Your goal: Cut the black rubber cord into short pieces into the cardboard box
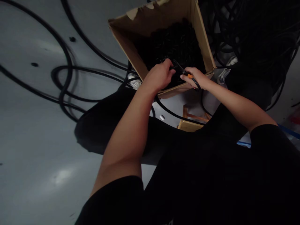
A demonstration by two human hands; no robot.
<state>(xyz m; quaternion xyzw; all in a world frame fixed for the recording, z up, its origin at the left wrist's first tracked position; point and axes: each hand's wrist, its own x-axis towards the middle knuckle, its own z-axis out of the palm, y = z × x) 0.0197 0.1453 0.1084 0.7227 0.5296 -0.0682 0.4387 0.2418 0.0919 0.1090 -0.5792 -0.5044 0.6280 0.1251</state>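
Observation:
Over a cardboard box (203, 34), my right hand (196, 78) grips a pair of scissors (179, 66) with black and orange handles. The dark blades point up and left, toward my other hand. My left hand (160, 75) is closed in a pinch close to the blade tips. Something dark shows at its fingertips, too dim against the box's contents to name. Many small black pieces (178, 39) fill the bottom of the box, which stands between my feet.
Long black cables or hoses (69, 65) loop over the grey floor (35, 140) on the left. A dark tangle of them (253, 28) lies at upper right. A small wooden stool (191, 125) is below the box. Small black bits (34, 64) lie on the floor.

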